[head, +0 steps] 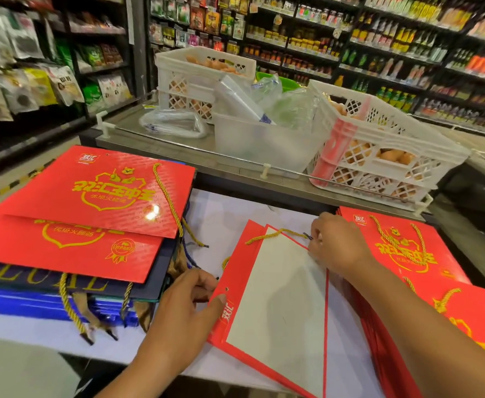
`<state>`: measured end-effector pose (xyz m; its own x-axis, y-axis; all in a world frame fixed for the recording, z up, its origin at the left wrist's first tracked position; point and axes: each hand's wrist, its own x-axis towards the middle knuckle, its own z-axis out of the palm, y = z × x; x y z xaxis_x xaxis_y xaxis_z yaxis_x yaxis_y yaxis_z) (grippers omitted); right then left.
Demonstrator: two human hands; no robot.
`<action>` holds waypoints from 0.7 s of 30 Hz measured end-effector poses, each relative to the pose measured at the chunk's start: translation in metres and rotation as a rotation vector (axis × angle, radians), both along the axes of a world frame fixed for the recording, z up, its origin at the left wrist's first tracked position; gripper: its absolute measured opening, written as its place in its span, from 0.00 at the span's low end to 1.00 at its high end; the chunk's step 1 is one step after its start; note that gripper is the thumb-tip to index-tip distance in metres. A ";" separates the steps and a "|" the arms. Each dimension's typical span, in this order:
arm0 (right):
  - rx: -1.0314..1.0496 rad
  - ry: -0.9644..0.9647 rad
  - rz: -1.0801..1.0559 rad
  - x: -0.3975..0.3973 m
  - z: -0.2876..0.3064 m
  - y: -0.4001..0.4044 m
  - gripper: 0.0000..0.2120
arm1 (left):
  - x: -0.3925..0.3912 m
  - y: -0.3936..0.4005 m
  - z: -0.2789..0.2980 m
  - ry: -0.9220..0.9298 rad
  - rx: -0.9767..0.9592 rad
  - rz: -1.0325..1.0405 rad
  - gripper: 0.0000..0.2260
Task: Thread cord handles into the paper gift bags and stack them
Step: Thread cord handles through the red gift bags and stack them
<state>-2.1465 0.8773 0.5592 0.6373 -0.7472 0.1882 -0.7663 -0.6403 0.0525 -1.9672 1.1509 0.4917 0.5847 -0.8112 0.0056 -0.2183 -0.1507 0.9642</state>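
A flat red paper gift bag point(278, 305) with a white inner panel lies open in front of me on the white table. My left hand point(186, 308) pinches its near top corner, thumb beside a punched hole. My right hand point(334, 245) pinches the dark tip of a gold cord point(275, 234) at the bag's far corner. The cord arcs over the bag's top edge. A stack of red bags with gold cords point(91, 202) lies at the left. Another pile of red bags point(425, 268) lies at the right under my right forearm.
Blue and dark bags point(34, 300) lie under the left stack, cords hanging off. Behind the table runs a metal counter point(160, 145) with white crates of eggs point(379, 150), a clear plastic bin point(264, 142) and plastic bags. Shop shelves fill the background.
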 end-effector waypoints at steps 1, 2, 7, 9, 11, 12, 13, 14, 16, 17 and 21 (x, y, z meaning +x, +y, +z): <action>0.080 -0.153 0.009 0.002 0.003 0.014 0.03 | 0.000 0.000 0.000 -0.003 -0.008 0.003 0.07; 0.169 -0.289 0.026 0.003 0.005 0.032 0.06 | -0.001 0.000 0.000 -0.008 -0.017 0.004 0.07; 0.466 -0.598 0.205 0.012 -0.005 0.126 0.12 | -0.001 0.001 -0.004 0.041 -0.046 -0.002 0.07; 0.591 -0.644 0.217 0.019 -0.017 0.145 0.11 | 0.001 0.001 -0.006 0.045 -0.052 -0.013 0.09; 0.649 -0.661 0.221 0.024 -0.030 0.155 0.09 | 0.001 0.002 -0.006 0.030 -0.055 -0.018 0.13; 0.653 -0.677 0.212 0.026 -0.036 0.158 0.09 | 0.001 0.002 -0.006 0.012 -0.050 -0.022 0.14; 0.663 -0.706 0.193 0.028 -0.041 0.160 0.09 | 0.001 0.002 -0.005 -0.004 -0.043 -0.025 0.14; 0.684 -0.741 0.167 0.029 -0.044 0.161 0.09 | 0.000 0.003 -0.004 -0.010 -0.037 -0.024 0.14; 0.726 -0.816 0.136 0.029 -0.047 0.162 0.08 | -0.001 0.003 -0.002 -0.002 -0.037 -0.019 0.13; 0.739 -0.852 0.133 0.029 -0.047 0.161 0.08 | -0.002 0.003 -0.001 -0.003 -0.035 -0.020 0.13; 0.796 -0.928 0.152 0.026 -0.049 0.156 0.06 | -0.005 0.003 0.002 -0.010 -0.043 -0.057 0.15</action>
<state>-2.1206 1.0329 0.5104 0.5955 -0.7906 0.1427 -0.2197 -0.3311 -0.9177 -1.9722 1.1543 0.4940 0.5373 -0.8421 0.0466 -0.2350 -0.0965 0.9672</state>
